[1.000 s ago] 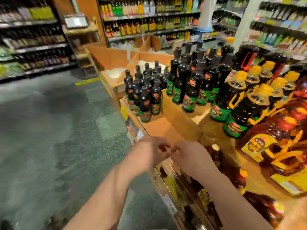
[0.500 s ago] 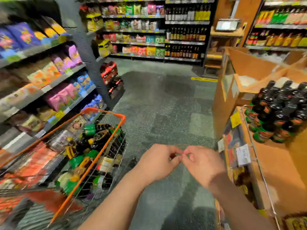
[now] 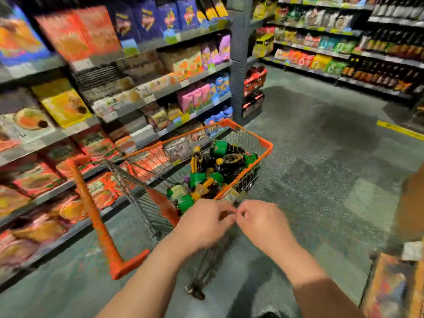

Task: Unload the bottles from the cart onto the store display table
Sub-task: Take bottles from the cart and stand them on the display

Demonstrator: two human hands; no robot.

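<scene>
The wire cart (image 3: 266, 150) with an orange rim stands in the aisle just ahead of me. Several dark bottles (image 3: 229, 162) with green labels and yellow caps lie jumbled in its basket. My left hand (image 3: 202, 226) and my right hand (image 3: 263, 223) are held together in front of the cart's near corner, fingers curled and fingertips meeting. I see nothing held in either hand. The brown edge of the display table (image 3: 410, 203) shows blurred at the far right; its bottles are out of view.
Snack shelves (image 3: 137, 97) run along the left, close beside the cart. The cart's orange handle (image 3: 96, 221) points toward me at the lower left. More shelving (image 3: 344, 56) lines the back. Grey floor (image 3: 321, 157) stretches between cart and table.
The view has swung left, away from the display table, and the cart is now central and closer. Both hands have stayed together, fingertips touching.
</scene>
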